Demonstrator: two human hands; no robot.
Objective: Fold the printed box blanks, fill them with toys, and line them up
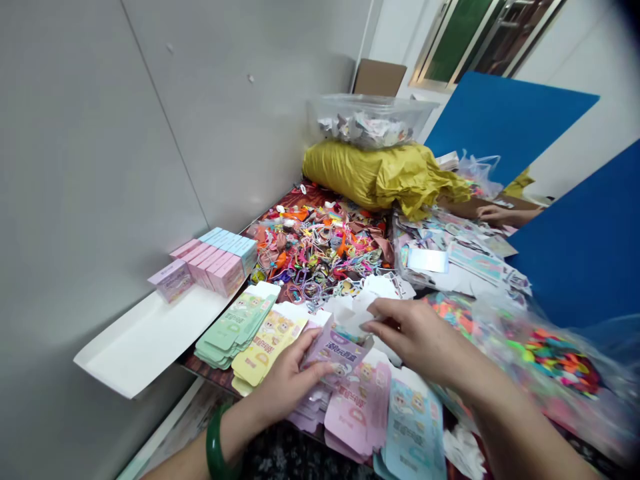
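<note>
My left hand (290, 380), with a green bangle on its wrist, grips a flat purple printed carton (336, 353) by its lower left side. My right hand (415, 337) pinches the same carton's upper flap between thumb and fingers. Under and around the hands lie fanned stacks of flat cartons: green (235, 327), yellow (265, 347), pink (357, 410) and light blue (415, 433). Just beyond the hands is a heap of colourful hair ties (320, 250).
Folded pink and blue boxes (213, 260) stand in rows on a white tray (140, 340) at the left by the grey wall. A yellow bag (380, 177) carries a clear tub (370, 120). Blue boards (565, 247) stand at right; another person's hand (495, 213) shows there. Bags of colourful pieces (550, 353) lie at right.
</note>
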